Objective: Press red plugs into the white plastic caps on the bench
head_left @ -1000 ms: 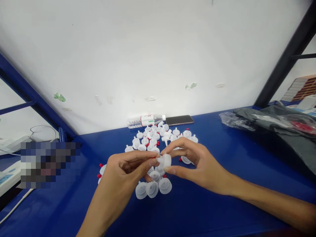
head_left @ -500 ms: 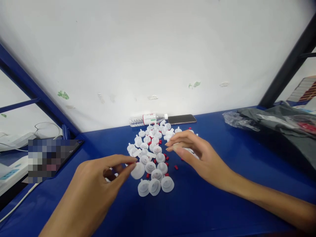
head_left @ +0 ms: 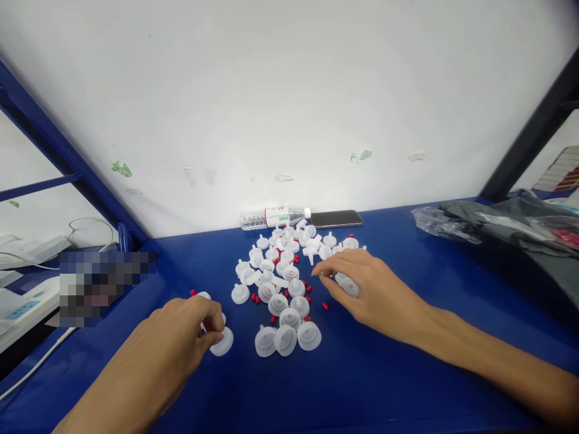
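On the blue table (head_left: 362, 392) lies a spread of white plastic caps (head_left: 309, 336) with short spouts, mixed with small red pieces (head_left: 325, 306). My left hand (head_left: 181, 337) is at the left of the spread, thumb and forefinger pinched at a white cap (head_left: 222, 342); more white caps show partly behind its fingers. At the right edge of the spread is my right hand (head_left: 362, 286), its fingertips drawn together above the caps. Whatever may be between those fingertips is too small to make out.
A clear bottle (head_left: 275, 217) lies by the wall beside a dark phone (head_left: 337, 219). Grey cloth (head_left: 497, 226) and clear plastic wrap (head_left: 441, 223) are at the right. A white power strip (head_left: 29, 307) and cable stand at the left.
My left hand has moved left and slightly down, away from the spread, with a white cap. My right hand's fingers have closed together while staying nearly in place.
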The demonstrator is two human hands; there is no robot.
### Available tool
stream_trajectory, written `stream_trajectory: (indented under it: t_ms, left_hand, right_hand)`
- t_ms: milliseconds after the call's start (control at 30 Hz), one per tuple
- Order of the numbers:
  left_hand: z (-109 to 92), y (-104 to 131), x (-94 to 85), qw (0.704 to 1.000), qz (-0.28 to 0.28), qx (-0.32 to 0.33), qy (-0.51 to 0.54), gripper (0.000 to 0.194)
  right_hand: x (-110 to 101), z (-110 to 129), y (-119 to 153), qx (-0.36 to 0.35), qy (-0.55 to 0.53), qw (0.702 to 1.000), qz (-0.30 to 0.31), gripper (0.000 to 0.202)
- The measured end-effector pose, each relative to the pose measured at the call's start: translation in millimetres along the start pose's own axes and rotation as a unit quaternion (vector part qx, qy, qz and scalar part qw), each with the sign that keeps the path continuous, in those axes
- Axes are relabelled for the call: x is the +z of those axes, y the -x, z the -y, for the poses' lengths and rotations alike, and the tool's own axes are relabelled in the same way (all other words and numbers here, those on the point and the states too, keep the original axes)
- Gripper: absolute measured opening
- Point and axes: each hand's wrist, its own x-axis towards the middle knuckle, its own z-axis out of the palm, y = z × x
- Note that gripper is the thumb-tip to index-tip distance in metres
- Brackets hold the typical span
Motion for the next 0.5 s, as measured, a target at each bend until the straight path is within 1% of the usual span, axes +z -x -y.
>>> stream_trajectory:
  t_ms: [100,167,333,433,500]
  left_hand:
    - [-1.4,-4.2,-2.9,1.000,0.008,-0.010,-0.028,0.022]
    - [-1.6,-6.8,-4.5,1.000,0.007,-0.010,-0.026,0.021]
    - [0.6,-12.6,-2.7,1.000,0.009,-0.008,-0.019,0.020]
    - [2.7,-13.6,-0.3,1.000,0.003,0.003,-0.011,0.019]
    - [3.4,-13.2,0.5,1.000,0.004,0.007,-0.012,0.019]
  right_hand:
    - [2.2,-5.3,-0.3,-0.015,0.026,1.000,0.004,0.018]
    - [3.2,-6.7,-0.4,-0.032,0.028,0.999,0.022,0.022]
    - [9.9,-4.0,3.9,-0.124,0.035,0.985,0.117,0.037]
    - [14.8,-3.6,7.3,-0.137,0.063,0.974,0.167,0.049]
    - [17.6,-4.9,8.5,-0.141,0.077,0.970,0.181,0.056]
